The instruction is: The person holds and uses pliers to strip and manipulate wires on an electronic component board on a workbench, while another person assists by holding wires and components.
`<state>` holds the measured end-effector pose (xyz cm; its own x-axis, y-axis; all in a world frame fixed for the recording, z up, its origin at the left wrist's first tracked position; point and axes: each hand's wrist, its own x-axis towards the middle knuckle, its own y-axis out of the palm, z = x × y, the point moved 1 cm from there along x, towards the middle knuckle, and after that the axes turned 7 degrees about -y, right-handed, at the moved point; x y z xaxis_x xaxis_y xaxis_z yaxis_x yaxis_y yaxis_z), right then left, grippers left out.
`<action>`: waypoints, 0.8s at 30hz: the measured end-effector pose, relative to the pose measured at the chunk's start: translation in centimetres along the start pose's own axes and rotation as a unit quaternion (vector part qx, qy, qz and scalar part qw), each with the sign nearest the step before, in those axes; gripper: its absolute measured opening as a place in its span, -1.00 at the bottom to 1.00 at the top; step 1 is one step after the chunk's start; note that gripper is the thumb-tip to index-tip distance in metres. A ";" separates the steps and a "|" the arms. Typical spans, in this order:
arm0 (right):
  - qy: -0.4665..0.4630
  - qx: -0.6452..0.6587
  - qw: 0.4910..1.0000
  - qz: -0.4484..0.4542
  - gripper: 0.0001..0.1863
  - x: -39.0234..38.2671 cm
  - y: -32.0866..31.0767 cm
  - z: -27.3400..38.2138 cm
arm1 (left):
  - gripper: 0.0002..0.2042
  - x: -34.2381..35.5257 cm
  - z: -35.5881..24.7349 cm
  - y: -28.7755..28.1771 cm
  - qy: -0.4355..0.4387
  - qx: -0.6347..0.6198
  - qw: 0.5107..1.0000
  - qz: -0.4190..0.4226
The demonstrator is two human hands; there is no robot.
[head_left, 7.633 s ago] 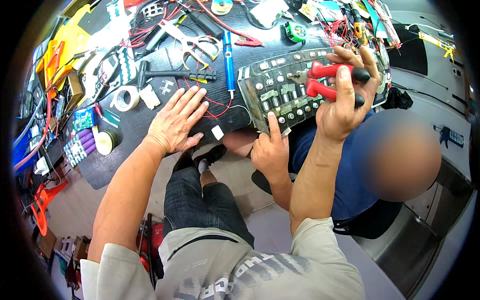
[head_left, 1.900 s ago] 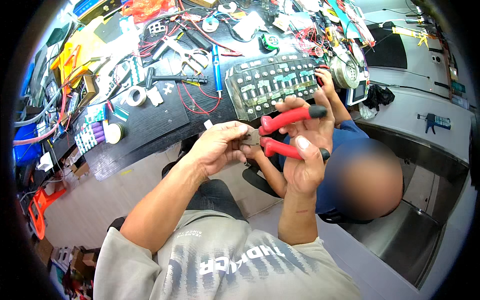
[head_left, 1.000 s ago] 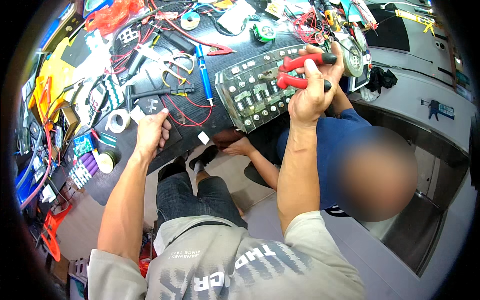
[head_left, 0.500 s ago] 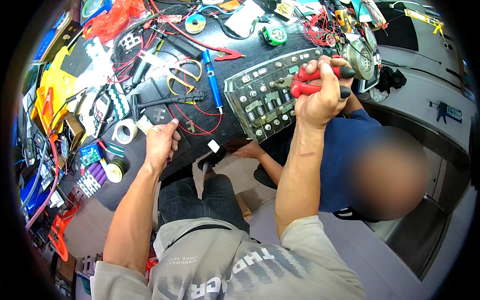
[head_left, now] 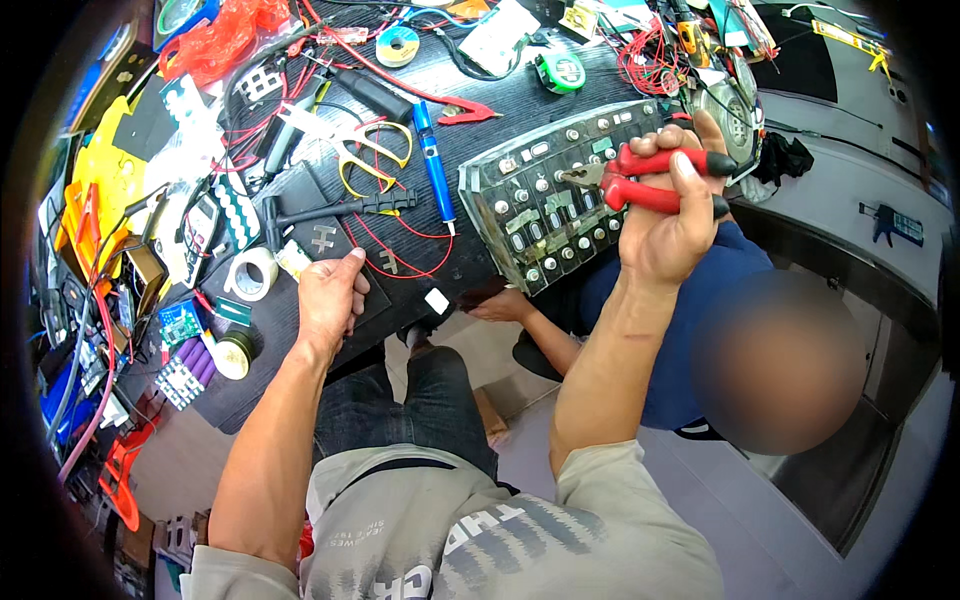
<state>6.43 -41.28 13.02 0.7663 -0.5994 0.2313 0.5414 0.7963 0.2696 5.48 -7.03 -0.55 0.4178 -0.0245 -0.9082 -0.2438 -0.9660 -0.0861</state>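
One black workbench (head_left: pixel 470 260), cluttered, its far edge cut off by the frame. One grey battery pack (head_left: pixel 545 215) lies tilted at the near edge; its right end is hidden behind the right hand (head_left: pixel 665 235). That hand is clamped on one pair of red-handled pliers (head_left: pixel 650 180), tips on the pack. Left hand (head_left: pixel 330 295) rests loosely curled on the bench, holding nothing visible. One tape roll (head_left: pixel 250 273) nearby. One co-worker's hand (head_left: pixel 500 305) partly under the bench edge.
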 end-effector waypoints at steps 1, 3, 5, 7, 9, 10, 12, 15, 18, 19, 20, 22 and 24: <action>0.015 -0.008 1.000 -0.002 -0.44 0.6 -0.5 -0.2 | -0.51 -0.1 -0.1 0.1 0.002 0.001 1.000 0.001; 0.037 -0.011 0.999 -0.012 -0.52 1.6 -0.5 -0.4 | -0.51 -0.1 0.1 0.1 0.001 0.002 1.000 0.003; 0.036 0.005 0.998 -0.048 -0.79 2.1 0.0 -1.3 | -0.51 0.2 0.2 0.0 0.008 -0.003 1.000 0.007; 0.010 -0.038 0.999 -0.027 -0.88 1.8 0.7 -1.6 | -0.51 -0.1 0.1 0.0 0.012 0.003 1.000 0.004; -0.045 -0.055 0.996 -0.044 -0.94 0.0 2.1 -1.7 | -0.52 -0.2 0.2 0.0 0.018 0.002 1.000 0.010; -0.084 -0.074 0.993 -0.039 -0.92 -0.2 2.1 -1.9 | -0.52 -0.1 0.2 0.1 0.023 0.002 1.000 0.011; -0.082 -0.058 0.993 -0.056 -0.86 -1.6 3.1 -1.4 | -0.52 0.3 0.4 -0.1 0.038 0.014 0.999 0.007; -0.196 -0.063 0.978 -0.042 -0.82 -2.9 2.5 -2.6 | -0.52 0.0 0.8 -0.2 0.046 0.022 0.999 -0.006; -0.250 -0.074 0.965 -0.011 -0.82 -4.9 1.7 -3.1 | -0.52 -0.1 0.8 -0.1 0.049 0.026 0.998 -0.005; -0.285 -0.086 0.955 -0.002 -0.83 -5.6 1.6 -3.5 | -0.52 0.0 0.9 -0.1 0.053 0.024 0.998 -0.001; -0.308 -0.113 0.945 0.010 -0.80 -6.5 1.6 -3.9 | -0.52 0.0 1.0 -0.1 0.058 0.021 0.998 0.002; -0.355 -0.161 0.920 0.034 -0.75 -8.0 1.8 -4.7 | -0.52 -0.3 1.1 -0.1 0.071 0.007 0.997 0.002; -0.394 -0.203 0.892 0.086 -0.68 -9.3 2.0 -5.4 | -0.52 -0.2 1.3 -0.2 0.081 0.008 0.997 0.011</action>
<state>2.21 -33.66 6.37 0.4556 -0.2080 0.8655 0.6422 0.7501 -0.1578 4.28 -6.49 -0.90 0.5477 -0.0889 -0.8319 -0.2686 -0.9604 -0.0742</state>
